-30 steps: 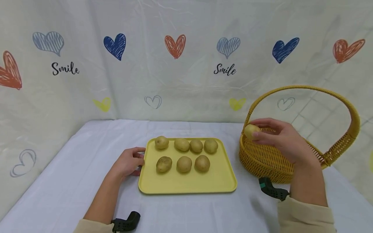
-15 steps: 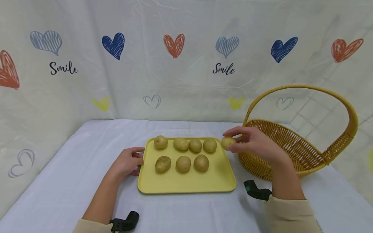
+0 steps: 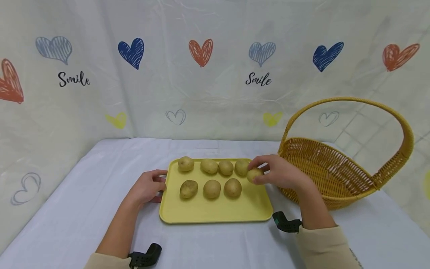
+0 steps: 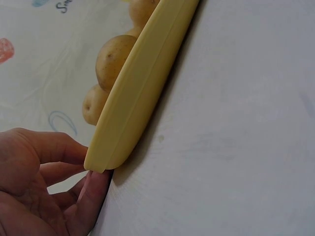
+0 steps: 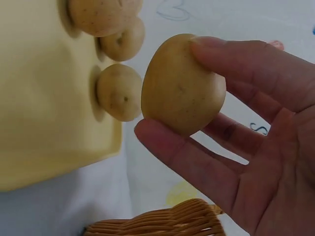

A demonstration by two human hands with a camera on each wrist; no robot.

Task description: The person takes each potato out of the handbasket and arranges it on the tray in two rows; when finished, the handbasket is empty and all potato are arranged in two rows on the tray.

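Observation:
In the head view my right hand pinches a pale round potato over the right side of the yellow tray. The right wrist view shows this potato between thumb and fingers, close beside another potato on the tray. My left hand grips the tray's left edge. In the left wrist view, its fingertips meet the tray's rim at a corner. On the tray, several potatoes form a back row that includes a long one. Three more make up the front row, with one in the middle.
To the right of the tray stands a brown wicker basket with a tall arched handle. A white cloth covers the table. Behind it hangs a pale backdrop printed with hearts and "Smile".
My right hand has carried the potato left, from over the wicker basket to above the tray's right side, and lowered it. The left hand has stayed at the tray's left edge.

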